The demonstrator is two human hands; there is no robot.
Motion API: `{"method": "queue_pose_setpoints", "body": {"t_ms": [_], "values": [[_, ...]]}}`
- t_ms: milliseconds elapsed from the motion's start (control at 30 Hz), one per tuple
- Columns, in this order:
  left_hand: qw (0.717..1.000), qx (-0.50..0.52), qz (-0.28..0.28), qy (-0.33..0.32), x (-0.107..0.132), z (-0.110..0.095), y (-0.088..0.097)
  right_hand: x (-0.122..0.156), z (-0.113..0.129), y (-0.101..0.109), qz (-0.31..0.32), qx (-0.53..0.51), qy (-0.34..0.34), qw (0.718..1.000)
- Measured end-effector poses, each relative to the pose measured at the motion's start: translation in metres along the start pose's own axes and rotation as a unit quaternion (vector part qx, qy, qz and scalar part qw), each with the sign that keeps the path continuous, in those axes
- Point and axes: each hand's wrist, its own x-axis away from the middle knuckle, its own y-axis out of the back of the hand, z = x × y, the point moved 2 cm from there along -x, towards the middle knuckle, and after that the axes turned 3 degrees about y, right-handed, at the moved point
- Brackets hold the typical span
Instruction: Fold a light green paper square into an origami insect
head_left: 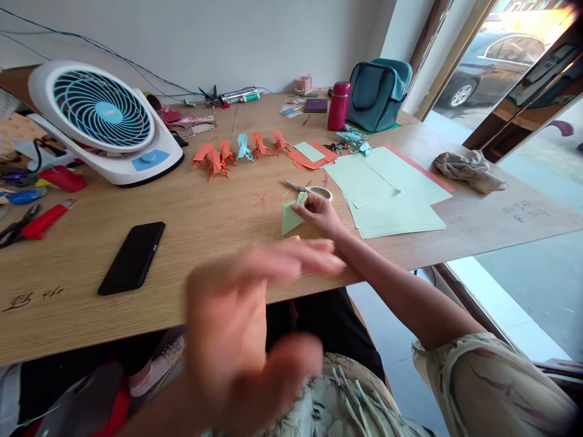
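Observation:
My right hand pinches a small folded piece of pale green paper over the table. Just behind that hand lie scissors with white handles, blades pointing left. My left hand is raised close to the camera, blurred, with thumb and fingers apart and nothing between them. To the right of my right hand, large pale green paper sheets lie overlapping. Farther back stands a row of folded paper figures, several orange ones and a light blue one.
A white fan stands at the left, a black phone in front of it. A red bottle and a teal bag are at the back. A crumpled cloth lies right. A red-handled cutter lies far left.

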Motion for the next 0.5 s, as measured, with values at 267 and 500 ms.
{"method": "queue_pose_setpoints", "body": {"t_ms": [267, 500], "values": [[0.979, -0.121, 0.025, 0.162, -0.054, 0.142, 0.012, 0.002, 0.002, 0.001, 0.002, 0.015, -0.010, 1.000], [0.969, -0.149, 0.024, 0.195, -0.044, 0.184, 0.016, 0.003, 0.004, 0.002, -0.009, 0.022, -0.016, 1.000]]}}
